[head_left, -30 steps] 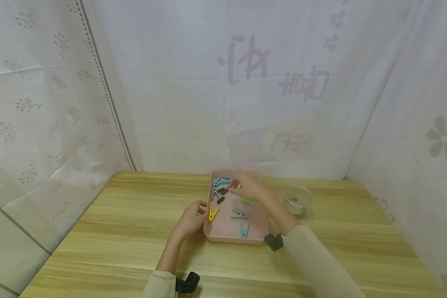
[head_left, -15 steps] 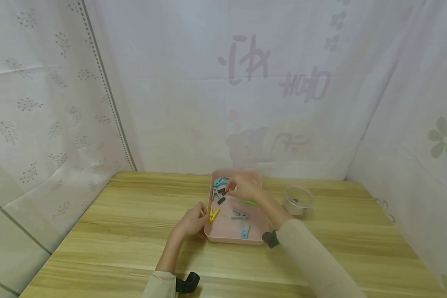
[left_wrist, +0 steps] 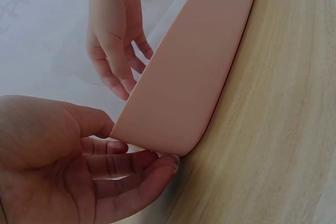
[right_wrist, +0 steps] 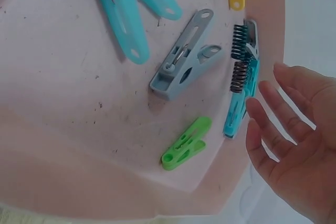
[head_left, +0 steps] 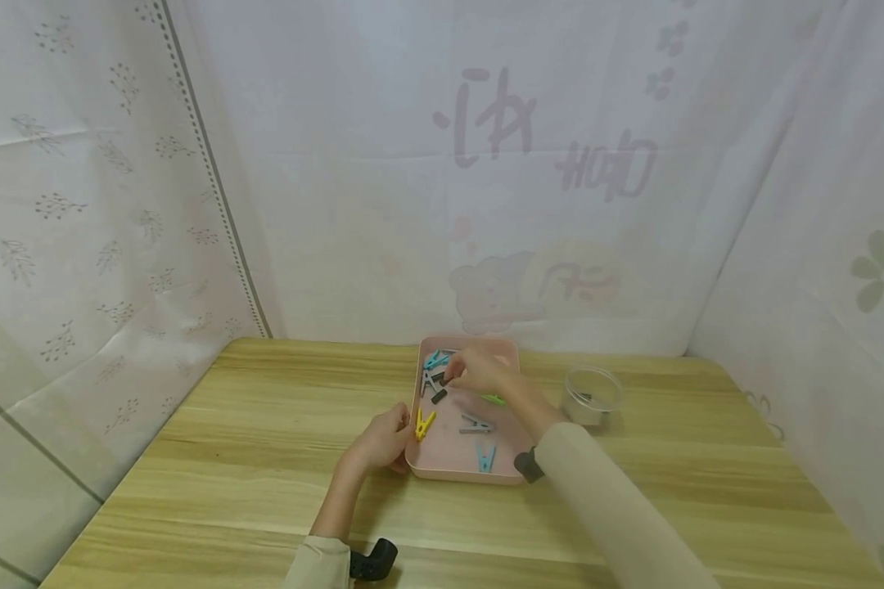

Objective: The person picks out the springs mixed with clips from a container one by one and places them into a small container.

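A pink tray holds plastic clothespins and small coil springs. My left hand holds its left side, thumb at the rim and fingers against the wall in the left wrist view. Over the tray's far left part reaches my right hand. In the right wrist view its fingers are spread and loosely bent, nothing visible between them. Just beyond the fingertips lie a brown spring and a dark spring, beside a blue clothespin. Another dark spring lies nearer the left hand.
A yellow clothespin leans by the tray's left wall. Nearer the front are a grey clothespin and a light blue one; a green clothespin lies right. A clear round tub with something dark inside stands right of the tray.
The right hand has moved slightly left and down toward the springs, its fingers now covering most of the brown one in the head view. The left hand stays at the tray.
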Demonstrator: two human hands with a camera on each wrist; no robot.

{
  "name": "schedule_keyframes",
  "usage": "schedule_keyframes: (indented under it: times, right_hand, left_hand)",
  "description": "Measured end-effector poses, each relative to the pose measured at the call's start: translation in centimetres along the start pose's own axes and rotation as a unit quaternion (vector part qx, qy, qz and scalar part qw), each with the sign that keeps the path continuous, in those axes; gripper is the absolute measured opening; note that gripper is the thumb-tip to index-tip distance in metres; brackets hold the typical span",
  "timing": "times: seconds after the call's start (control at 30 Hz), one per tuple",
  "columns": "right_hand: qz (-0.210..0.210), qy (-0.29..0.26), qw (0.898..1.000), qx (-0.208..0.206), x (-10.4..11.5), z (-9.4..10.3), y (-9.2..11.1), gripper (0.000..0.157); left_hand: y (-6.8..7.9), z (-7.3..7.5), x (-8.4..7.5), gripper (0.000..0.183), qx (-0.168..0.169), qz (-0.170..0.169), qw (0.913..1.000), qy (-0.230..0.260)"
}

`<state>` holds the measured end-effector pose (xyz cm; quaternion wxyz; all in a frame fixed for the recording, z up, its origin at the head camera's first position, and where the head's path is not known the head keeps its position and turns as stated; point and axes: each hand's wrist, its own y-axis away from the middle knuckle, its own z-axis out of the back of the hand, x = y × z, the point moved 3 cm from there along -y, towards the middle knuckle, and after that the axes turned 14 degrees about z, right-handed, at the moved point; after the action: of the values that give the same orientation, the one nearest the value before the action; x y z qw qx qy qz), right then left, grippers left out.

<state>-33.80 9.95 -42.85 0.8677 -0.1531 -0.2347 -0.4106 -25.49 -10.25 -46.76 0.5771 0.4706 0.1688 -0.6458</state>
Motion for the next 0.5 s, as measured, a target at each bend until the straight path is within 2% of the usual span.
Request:
schedule_keyframes:
  times: [0.33,0.5]
  right_hand:
    - [-0.019,-0.018,1.0,-0.003,0.0,-1.0,-0.7,0.01]
    - [-0.026,-0.022,0.999,-0.004,-0.2,-1.5,-0.8,0.014]
  left_hand:
    - [0.1,0.1,0.0,0.017,0.002,-0.001,1.0,0.003]
    - [0.0,0.1,0.0,0.017,0.007,-0.002,1.0,0.006]
